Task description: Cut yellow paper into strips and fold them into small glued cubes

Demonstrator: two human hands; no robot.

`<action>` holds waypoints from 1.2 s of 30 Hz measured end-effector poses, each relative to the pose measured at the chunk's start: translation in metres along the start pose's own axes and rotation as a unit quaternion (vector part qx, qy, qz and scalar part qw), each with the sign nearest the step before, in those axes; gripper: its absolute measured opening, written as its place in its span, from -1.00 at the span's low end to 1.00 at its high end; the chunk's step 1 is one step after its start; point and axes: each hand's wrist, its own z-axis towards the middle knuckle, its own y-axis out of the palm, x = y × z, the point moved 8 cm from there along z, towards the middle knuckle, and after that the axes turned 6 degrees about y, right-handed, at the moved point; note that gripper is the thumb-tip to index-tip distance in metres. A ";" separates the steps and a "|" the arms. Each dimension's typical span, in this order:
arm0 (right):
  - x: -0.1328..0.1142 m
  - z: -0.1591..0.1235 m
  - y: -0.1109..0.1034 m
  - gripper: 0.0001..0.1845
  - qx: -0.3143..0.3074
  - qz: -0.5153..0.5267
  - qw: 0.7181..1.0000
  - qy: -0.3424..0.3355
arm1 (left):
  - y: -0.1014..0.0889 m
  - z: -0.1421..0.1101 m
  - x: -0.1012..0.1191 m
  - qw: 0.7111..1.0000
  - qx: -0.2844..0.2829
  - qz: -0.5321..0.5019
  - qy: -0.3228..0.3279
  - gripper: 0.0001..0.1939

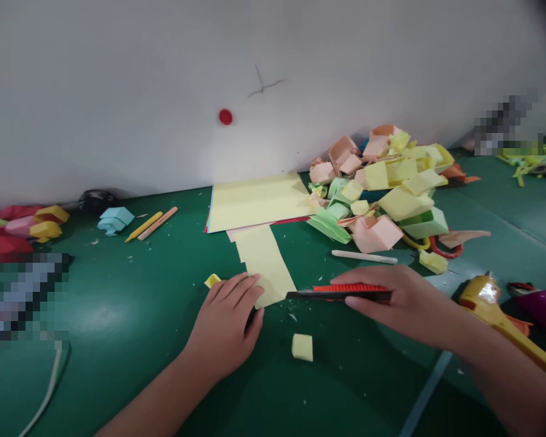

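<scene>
A narrow strip of pale yellow paper [267, 261] lies flat on the green tabletop in the middle of the view. My left hand [225, 321] rests on its near left edge, fingers stretched out and pressing down. From the right, my right hand [404, 303] grips a red and black utility knife [337, 294], held level between thumb and fingers. The knife's dark tip touches or nearly touches the strip's near right corner. A small pale yellow paper cube [303, 347] sits nearer to me, between the hands. Beside my left fingertips is a small yellow paper piece [212, 280].
Yellow paper sheets [259, 203] are stacked by the white wall. A heap of folded paper boxes [382, 182] stands back right, with a white pen [364, 257] before it. A yellow glue gun [486, 297] lies right; a blue paper piece [115, 220] and pencils [150, 226] lie left.
</scene>
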 end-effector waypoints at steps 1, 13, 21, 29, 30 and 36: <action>0.000 -0.002 -0.003 -0.71 -0.003 -0.007 1.000 0.001 | 0.000 0.000 0.001 1.000 0.000 -0.009 0.009 -0.69; -0.015 -0.011 0.001 -0.55 -0.036 -0.077 0.994 -0.067 | 0.011 -0.001 0.001 0.997 -0.045 -0.016 0.062 -0.53; -0.015 -0.013 -0.002 -0.56 -0.054 -0.069 0.994 -0.059 | 0.014 -0.002 0.003 0.994 -0.072 -0.035 0.071 -0.52; -0.018 -0.013 -0.003 -0.56 -0.043 -0.068 0.994 -0.074 | 0.012 -0.001 0.005 0.990 -0.093 -0.063 0.080 -0.49; -0.018 -0.013 -0.003 -0.57 -0.034 -0.067 0.994 -0.075 | 0.011 -0.001 0.006 0.990 -0.092 -0.070 0.079 -0.48; -0.024 -0.009 0.003 -0.60 0.018 -0.047 0.994 -0.098 | 0.007 0.000 0.008 0.989 -0.086 -0.089 0.078 -0.50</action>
